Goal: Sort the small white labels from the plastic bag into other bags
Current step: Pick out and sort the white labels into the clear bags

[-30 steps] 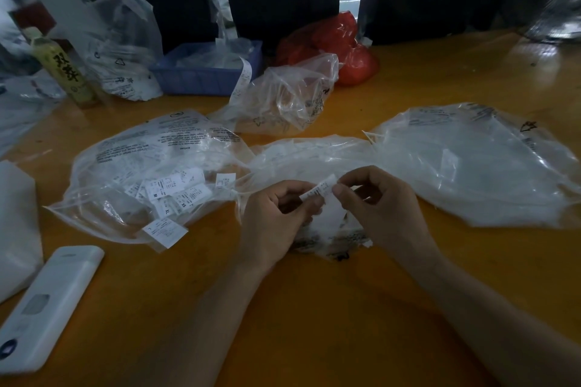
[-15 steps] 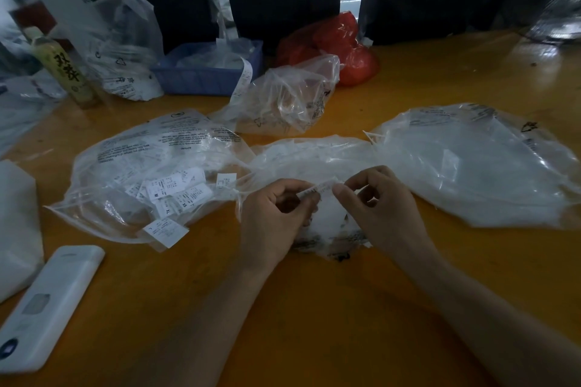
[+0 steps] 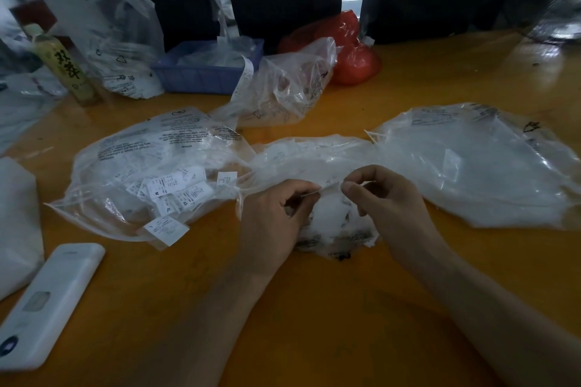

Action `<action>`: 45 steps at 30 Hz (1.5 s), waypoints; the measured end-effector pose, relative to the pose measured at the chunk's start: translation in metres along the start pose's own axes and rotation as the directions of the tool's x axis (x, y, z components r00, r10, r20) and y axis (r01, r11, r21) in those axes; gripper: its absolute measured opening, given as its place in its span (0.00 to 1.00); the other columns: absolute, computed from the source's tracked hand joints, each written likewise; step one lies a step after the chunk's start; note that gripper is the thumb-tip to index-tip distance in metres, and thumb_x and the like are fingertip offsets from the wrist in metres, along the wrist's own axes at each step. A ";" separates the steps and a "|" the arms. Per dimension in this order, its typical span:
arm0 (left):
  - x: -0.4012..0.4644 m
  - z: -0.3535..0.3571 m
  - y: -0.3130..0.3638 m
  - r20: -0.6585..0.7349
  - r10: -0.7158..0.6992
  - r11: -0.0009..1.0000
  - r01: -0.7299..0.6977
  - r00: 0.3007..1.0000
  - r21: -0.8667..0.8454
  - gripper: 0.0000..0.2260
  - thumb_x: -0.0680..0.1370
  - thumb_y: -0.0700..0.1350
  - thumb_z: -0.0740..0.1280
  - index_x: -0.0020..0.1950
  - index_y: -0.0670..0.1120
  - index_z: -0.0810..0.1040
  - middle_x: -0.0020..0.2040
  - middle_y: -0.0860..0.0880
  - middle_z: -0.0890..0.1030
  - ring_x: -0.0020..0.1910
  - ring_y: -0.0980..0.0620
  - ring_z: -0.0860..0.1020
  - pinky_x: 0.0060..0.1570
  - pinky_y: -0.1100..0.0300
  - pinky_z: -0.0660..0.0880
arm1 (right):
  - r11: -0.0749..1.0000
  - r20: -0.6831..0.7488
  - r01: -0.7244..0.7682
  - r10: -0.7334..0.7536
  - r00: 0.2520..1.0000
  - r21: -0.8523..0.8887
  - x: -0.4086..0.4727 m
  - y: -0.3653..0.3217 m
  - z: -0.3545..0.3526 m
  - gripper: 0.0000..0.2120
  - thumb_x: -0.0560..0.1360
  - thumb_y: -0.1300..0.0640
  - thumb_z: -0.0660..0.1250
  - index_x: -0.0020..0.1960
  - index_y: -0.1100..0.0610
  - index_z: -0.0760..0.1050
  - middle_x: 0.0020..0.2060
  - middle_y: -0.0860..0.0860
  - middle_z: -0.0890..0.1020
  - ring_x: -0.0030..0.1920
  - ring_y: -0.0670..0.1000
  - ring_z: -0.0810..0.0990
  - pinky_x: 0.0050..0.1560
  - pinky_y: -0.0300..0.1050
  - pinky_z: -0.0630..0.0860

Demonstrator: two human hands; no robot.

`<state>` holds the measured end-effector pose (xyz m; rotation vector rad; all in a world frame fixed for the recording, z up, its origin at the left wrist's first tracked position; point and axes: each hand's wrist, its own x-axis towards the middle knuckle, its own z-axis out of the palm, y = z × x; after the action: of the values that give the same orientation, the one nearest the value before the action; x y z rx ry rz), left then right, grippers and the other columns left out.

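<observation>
The desk (image 3: 314, 324) looks like smooth orange-yellow wood with a soft sheen, glossier toward its far right corner. The bags (image 3: 471, 166) are thin clear plastic, crinkled and shiny. The labels (image 3: 176, 188) look like matt white paper or cloth; which, I cannot tell. The basket (image 3: 201, 75) is blue plastic, the remote (image 3: 47, 302) smooth white plastic.

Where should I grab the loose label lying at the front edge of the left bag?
Pinch the label at its near corner, which pokes out past the left bag over the bare table. Come from the near side, low: it lies flat and thin, so a fingertip probably has to slide under that corner. Both the left hand and right hand are busy pinching another label.
</observation>
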<state>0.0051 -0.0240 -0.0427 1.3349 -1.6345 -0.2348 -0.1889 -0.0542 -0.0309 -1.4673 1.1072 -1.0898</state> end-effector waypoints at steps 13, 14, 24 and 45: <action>0.002 -0.003 -0.004 0.023 0.181 0.973 -0.182 0.983 0.143 0.06 0.76 0.41 0.78 0.53 0.44 0.88 0.45 0.48 0.88 0.42 0.53 0.85 0.42 0.58 0.83 | 0.998 -0.032 0.049 -0.050 0.998 -0.026 0.001 0.000 0.003 0.11 0.75 0.51 0.75 0.54 0.49 0.76 0.45 0.44 0.85 0.45 0.46 0.84 0.44 0.43 0.82; 0.002 -0.003 -0.005 0.027 0.189 0.971 -0.191 0.982 0.147 0.06 0.77 0.41 0.78 0.53 0.44 0.88 0.45 0.48 0.88 0.42 0.53 0.85 0.42 0.57 0.83 | 0.999 -0.037 0.044 -0.043 0.998 0.025 0.001 0.000 0.003 0.11 0.74 0.51 0.75 0.54 0.50 0.77 0.45 0.46 0.86 0.46 0.46 0.84 0.43 0.42 0.81; 0.001 -0.004 -0.002 0.069 0.012 0.999 -0.009 0.998 -0.053 0.06 0.77 0.41 0.77 0.53 0.46 0.88 0.46 0.57 0.87 0.45 0.62 0.85 0.46 0.69 0.80 | 0.930 0.098 0.162 -0.137 0.986 -0.330 0.001 -0.002 -0.002 0.14 0.75 0.41 0.71 0.60 0.39 0.77 0.48 0.31 0.79 0.41 0.41 0.79 0.39 0.32 0.75; 0.004 -0.008 -0.004 0.296 -0.331 0.810 0.431 0.896 -0.398 0.04 0.77 0.50 0.78 0.51 0.55 0.87 0.44 0.52 0.89 0.41 0.54 0.87 0.42 0.66 0.80 | 0.935 0.018 0.167 -0.170 0.985 -0.313 -0.002 -0.005 -0.001 0.10 0.74 0.42 0.71 0.45 0.47 0.77 0.33 0.34 0.77 0.30 0.42 0.73 0.31 0.32 0.69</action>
<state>0.0142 -0.0254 -0.0395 1.2841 -1.3417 -0.9799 -0.1899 -0.0523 -0.0259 -1.8377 1.2205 -1.0726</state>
